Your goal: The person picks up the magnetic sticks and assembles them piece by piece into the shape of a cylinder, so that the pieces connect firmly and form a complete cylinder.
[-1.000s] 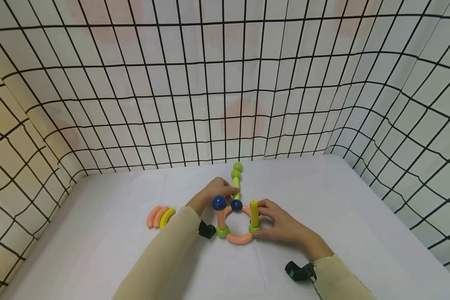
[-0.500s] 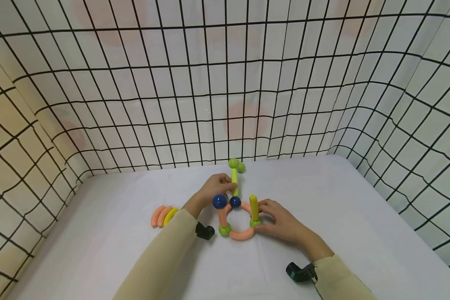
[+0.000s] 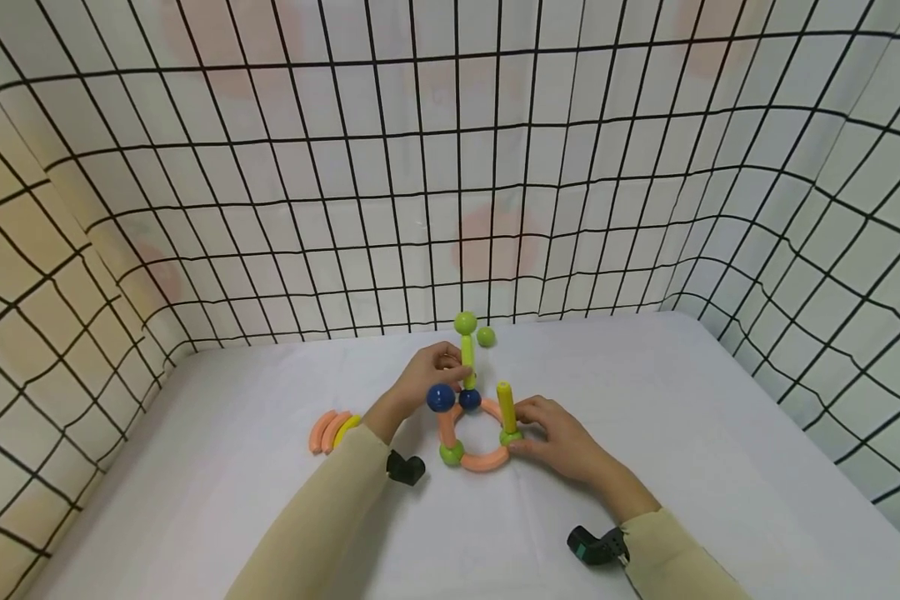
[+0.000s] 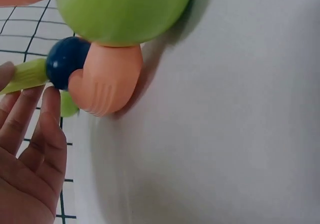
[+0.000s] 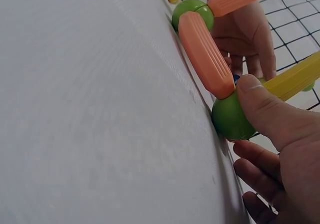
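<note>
My left hand (image 3: 420,379) pinches a yellow-green rod (image 3: 468,358) that stands nearly upright on a dark blue ball (image 3: 469,400). A green ball (image 3: 465,322) tops that rod. The blue ball joins the back of a ring of curved orange sticks (image 3: 485,461). My right hand (image 3: 558,437) grips the green ball (image 5: 232,116) at the ring's right, its thumb on the ball beside an upright yellow rod (image 3: 506,407). At the ring's left, an orange rod (image 3: 447,429) rises from another green ball (image 3: 452,452) and carries a second blue ball (image 3: 441,397).
Several curved sticks (image 3: 322,431), orange and yellow, lie left of the ring beside the left sleeve. A loose green ball (image 3: 486,336) sits behind the ring near the back edge. Black netting (image 3: 390,196) surrounds the white table (image 3: 667,400) at the back and sides.
The yellow-green rod in my left hand has swung up from leaning backward to nearly upright, lifting its top ball. The right hand keeps its grip. The head view has shifted slightly.
</note>
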A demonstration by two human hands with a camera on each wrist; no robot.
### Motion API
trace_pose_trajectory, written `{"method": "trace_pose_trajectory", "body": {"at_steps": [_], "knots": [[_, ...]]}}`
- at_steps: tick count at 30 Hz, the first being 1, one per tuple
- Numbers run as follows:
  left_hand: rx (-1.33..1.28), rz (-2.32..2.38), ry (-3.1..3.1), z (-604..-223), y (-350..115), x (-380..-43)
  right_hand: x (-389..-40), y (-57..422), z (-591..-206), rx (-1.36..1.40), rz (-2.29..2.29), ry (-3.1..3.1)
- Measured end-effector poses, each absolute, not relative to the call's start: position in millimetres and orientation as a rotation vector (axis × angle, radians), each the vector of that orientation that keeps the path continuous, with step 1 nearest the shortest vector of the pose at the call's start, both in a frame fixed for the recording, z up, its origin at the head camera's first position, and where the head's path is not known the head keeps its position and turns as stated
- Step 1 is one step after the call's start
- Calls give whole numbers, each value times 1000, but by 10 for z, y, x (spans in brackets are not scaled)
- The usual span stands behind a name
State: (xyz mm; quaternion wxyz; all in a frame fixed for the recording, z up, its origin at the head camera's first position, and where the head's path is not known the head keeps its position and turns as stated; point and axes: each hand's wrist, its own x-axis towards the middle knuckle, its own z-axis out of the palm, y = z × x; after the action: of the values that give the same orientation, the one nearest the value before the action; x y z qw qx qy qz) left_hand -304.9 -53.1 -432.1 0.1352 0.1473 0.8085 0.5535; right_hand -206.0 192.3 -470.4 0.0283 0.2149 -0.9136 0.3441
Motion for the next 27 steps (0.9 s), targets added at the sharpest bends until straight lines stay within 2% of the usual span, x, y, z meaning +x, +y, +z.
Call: {"method": "trace_pose_trajectory", "body": {"at_steps": [27], "knots": [[531,1609,2469,-4398,-610,-2992,-2117,1872,-4749,624,1142,-2772]]}}
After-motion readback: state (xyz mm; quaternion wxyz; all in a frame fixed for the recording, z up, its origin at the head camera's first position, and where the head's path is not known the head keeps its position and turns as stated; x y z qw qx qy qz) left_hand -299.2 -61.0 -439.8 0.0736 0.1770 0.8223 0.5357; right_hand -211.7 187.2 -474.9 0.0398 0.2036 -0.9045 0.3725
